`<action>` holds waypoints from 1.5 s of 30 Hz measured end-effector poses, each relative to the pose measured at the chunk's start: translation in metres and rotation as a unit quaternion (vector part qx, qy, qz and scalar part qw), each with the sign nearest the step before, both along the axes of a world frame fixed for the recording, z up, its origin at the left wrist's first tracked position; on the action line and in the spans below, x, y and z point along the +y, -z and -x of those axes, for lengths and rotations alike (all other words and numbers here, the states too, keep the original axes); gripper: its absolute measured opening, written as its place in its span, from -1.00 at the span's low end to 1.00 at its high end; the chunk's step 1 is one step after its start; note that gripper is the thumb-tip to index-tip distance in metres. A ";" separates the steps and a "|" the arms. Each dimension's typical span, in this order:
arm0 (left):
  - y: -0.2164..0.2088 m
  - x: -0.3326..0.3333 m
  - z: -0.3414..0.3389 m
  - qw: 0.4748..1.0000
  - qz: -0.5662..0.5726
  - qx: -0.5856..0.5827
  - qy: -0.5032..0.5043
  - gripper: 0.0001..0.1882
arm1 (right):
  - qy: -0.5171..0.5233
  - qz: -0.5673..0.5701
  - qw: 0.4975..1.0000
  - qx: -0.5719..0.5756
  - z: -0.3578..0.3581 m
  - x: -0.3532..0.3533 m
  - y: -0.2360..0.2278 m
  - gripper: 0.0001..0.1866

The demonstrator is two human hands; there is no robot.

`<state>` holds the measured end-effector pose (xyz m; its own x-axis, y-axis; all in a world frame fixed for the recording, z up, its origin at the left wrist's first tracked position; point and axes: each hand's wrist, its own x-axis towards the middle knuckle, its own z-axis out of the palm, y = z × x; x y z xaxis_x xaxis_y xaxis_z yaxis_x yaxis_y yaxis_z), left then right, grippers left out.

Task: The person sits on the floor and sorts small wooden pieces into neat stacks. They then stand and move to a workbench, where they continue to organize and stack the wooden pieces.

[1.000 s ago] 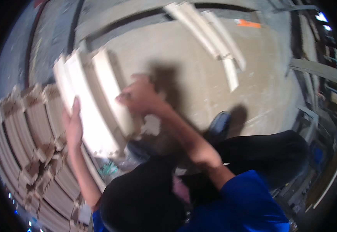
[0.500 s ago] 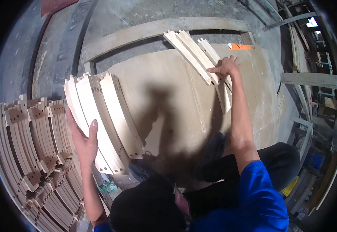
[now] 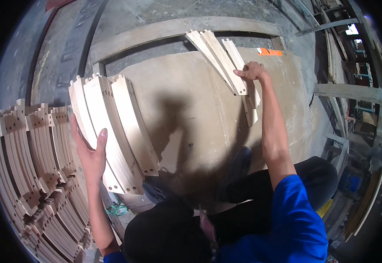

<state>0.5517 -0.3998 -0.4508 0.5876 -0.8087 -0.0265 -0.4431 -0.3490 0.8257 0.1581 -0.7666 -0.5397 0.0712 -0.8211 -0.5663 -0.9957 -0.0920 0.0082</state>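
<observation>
A row of pale, curved wooden slats [image 3: 110, 131] with round pegs at their far ends and dark holes near their near ends lies at the left. Against its left edge rests my left hand [image 3: 92, 158], thumb raised apart and fingers stretched along the side. To the right lies a smaller fanned group of similar wooden slats [image 3: 217, 59]. My right hand [image 3: 254, 72] grips the rightmost of these, its thumb over the top and its fingers curled down the far side, partly hidden.
Stacks of many similar slats [image 3: 35, 153] stand at the far left. Beneath the loose slats is a brown sheet [image 3: 191, 79], bordered by a wooden frame bar [image 3: 178, 31]. An orange strip [image 3: 270, 51] lies at the sheet's far right. Timber frames [image 3: 353, 92] crowd the right side.
My right hand's spread fingers have curled in around the slats, and those slats have shifted and fanned slightly. My left hand stays at the left row. The whole view has shifted a little.
</observation>
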 end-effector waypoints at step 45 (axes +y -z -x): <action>-0.001 0.001 -0.002 1.000 0.014 0.025 0.006 -0.12 | 0.064 0.011 0.997 -0.052 -0.055 0.029 0.029 0.06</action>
